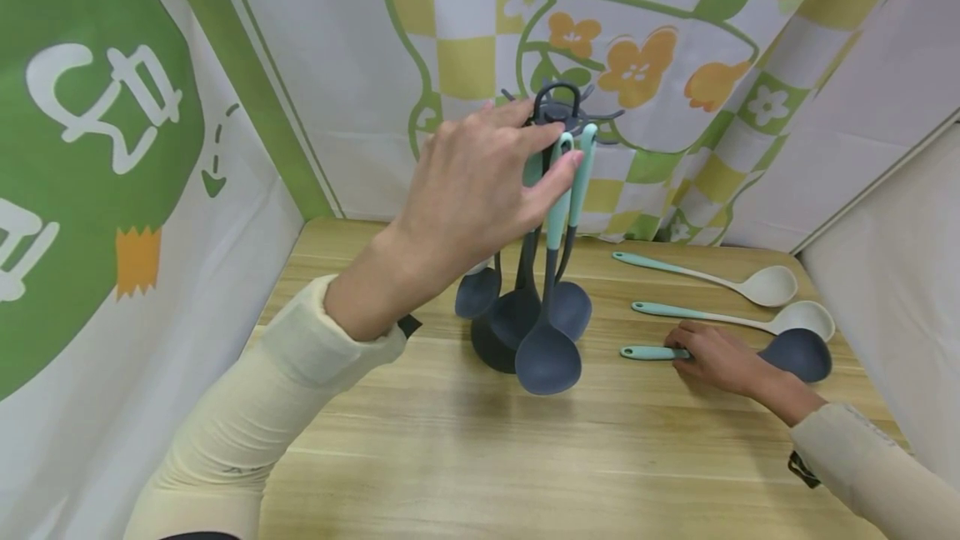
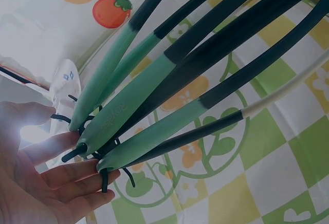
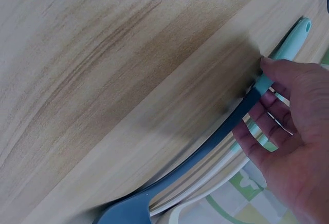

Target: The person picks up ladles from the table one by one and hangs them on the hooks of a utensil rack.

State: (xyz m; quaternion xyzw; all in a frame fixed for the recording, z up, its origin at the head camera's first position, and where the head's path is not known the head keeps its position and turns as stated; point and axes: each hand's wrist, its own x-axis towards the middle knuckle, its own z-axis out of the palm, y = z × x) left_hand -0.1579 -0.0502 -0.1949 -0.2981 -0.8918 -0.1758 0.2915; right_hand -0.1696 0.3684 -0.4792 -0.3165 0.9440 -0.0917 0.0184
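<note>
My left hand (image 1: 480,177) reaches over the top of a dark utensil rack (image 1: 558,111), its fingers spread and touching the rack's hooks. From the rack hang several dark utensils with mint handles, among them a ladle (image 1: 549,361) at the front. In the left wrist view, mint handles (image 2: 128,103) hang on hooks beside the fingertips. Low at the right, my right hand (image 1: 716,361) pinches the handle of another dark ladle (image 1: 798,355) that lies along the table. The right wrist view shows thumb and fingers on opposite sides of that handle (image 3: 264,82).
Two white spoons (image 1: 772,286) with mint handles lie on the wooden table (image 1: 450,457), just behind the dark ladle. A patterned curtain (image 1: 480,48) hangs behind the rack, with fabric walls at both sides.
</note>
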